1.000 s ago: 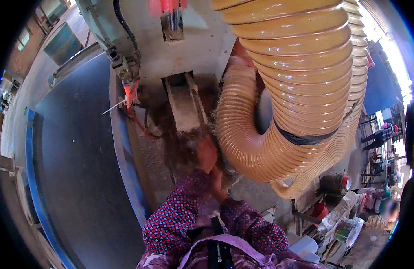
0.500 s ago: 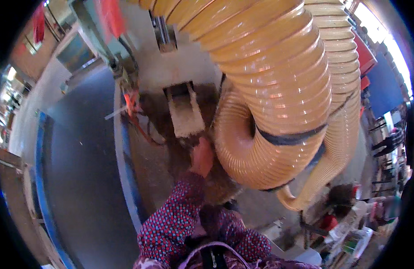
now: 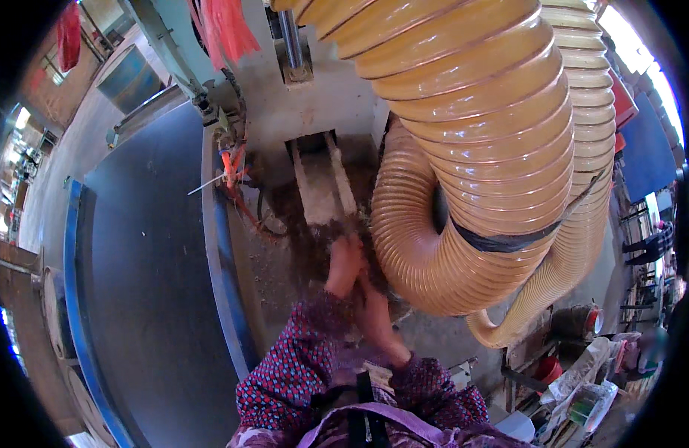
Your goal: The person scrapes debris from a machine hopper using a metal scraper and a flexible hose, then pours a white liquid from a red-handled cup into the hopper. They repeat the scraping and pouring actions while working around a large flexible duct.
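My left hand (image 3: 344, 263) and my right hand (image 3: 377, 319) meet low in front of me, closed, the left one slightly ahead. Their fingers seem wrapped round something thin, but what it is cannot be made out. Just beyond my fingers, a dusty pale tray-like chute (image 3: 305, 196) with two raised sides slopes out of a dark opening in a light-coloured machine housing (image 3: 322, 108). Brown dust and chips lie around the chute's lower end.
A large ribbed yellow duct hose (image 3: 486, 142) loops close on my right. To my left stretches a dark flat bed (image 3: 146, 276) with blue edges. Orange-red cables (image 3: 238, 175) hang beside it. A red bucket (image 3: 547, 370) stands at the lower right.
My right hand has come forward from near my body to meet my left hand. The view has shifted, so the chute and hose appear farther right.
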Available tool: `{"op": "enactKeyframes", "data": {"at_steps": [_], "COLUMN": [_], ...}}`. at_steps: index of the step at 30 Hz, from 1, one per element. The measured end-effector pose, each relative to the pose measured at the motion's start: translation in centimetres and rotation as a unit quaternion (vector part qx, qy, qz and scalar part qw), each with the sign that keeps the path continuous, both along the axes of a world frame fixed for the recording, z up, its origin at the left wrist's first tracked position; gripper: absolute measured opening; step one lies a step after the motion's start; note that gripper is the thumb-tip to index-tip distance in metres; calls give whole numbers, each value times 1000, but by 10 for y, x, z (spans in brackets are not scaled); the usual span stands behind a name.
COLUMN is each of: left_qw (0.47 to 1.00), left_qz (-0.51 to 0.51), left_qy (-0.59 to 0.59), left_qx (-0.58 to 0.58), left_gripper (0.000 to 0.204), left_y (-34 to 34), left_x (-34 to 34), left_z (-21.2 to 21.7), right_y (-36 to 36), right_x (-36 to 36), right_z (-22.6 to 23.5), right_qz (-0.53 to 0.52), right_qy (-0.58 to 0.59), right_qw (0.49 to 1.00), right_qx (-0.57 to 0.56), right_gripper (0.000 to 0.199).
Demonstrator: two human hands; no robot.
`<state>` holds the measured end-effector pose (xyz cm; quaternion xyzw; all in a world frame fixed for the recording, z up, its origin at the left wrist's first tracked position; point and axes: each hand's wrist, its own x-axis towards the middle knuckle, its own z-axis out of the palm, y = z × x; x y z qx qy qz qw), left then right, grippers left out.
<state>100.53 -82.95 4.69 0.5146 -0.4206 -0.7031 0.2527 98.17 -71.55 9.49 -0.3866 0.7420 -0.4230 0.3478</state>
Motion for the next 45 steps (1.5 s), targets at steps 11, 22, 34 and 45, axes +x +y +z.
{"op": "enactKeyframes", "data": {"at_steps": [11,22,34,45], "left_qw": [742,916,576,730], "left_qz": [-264,-192,-456,-229], "left_qy": [-393,-286,-471,-283], "left_qx": [-474,-205,-488,-579], "left_gripper": [22,20,22,33], "left_y": [-16,-6,-57,-214], "left_x": [-20,6,15,-46], "left_z": [-40,-2,46,22], "right_y": [-11,0,-16,-4], "right_x": [15,18,-8,-5], "right_z": [-88,-34,-36,-54], "right_qz": [-98,-34,-21,-25], "right_qy": [-44,-71,-24,-64], "right_qw": [993,990,993,991], "right_qx": [-45,-114,-113,-117], "right_gripper": [32,32,42,44]}}
